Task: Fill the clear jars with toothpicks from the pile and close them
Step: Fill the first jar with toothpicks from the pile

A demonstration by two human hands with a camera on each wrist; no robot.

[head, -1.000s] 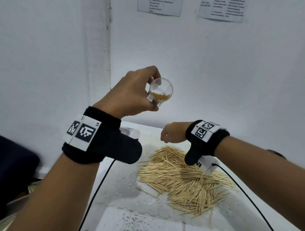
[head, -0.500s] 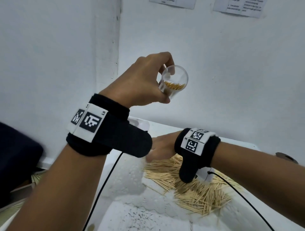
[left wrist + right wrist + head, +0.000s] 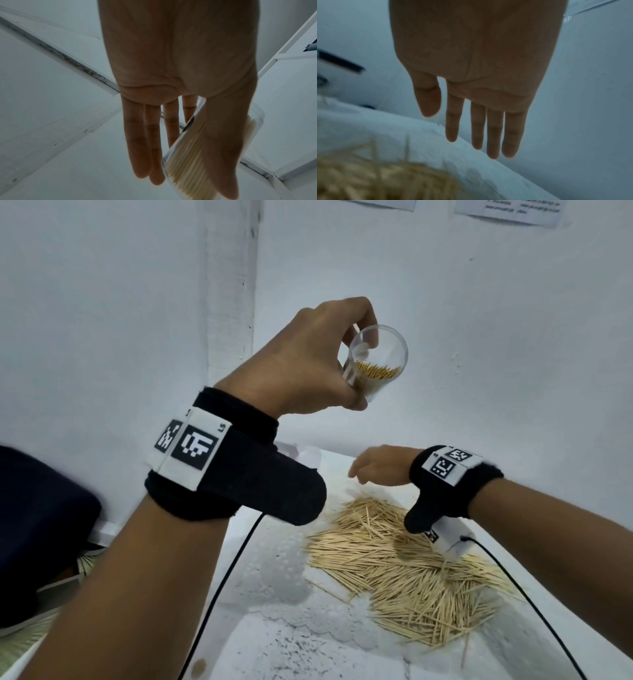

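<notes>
My left hand (image 3: 322, 364) holds a clear jar (image 3: 378, 361) up in front of the wall, thumb and fingers round its side; its mouth faces me and toothpick tips show inside. In the left wrist view the thumb lies across the jar (image 3: 187, 159), packed with toothpicks, while the other fingers (image 3: 142, 142) hang straight beside it. My right hand (image 3: 380, 463) hovers low over the far edge of the toothpick pile (image 3: 404, 570), fingers (image 3: 493, 132) straight and holding nothing. The pile (image 3: 376, 180) is blurred there. No lid is in view.
The pile lies on a white textured table (image 3: 274, 570) set against white walls. A white object (image 3: 301, 455) sits at the table's back behind my left wrist. A dark shape (image 3: 41, 508) is at the left. Cables run from both wrist bands.
The left hand still holds the jar up, slightly tilted more toward me. The right hand has moved from the left side of the pile toward the far edge, fingers straightened.
</notes>
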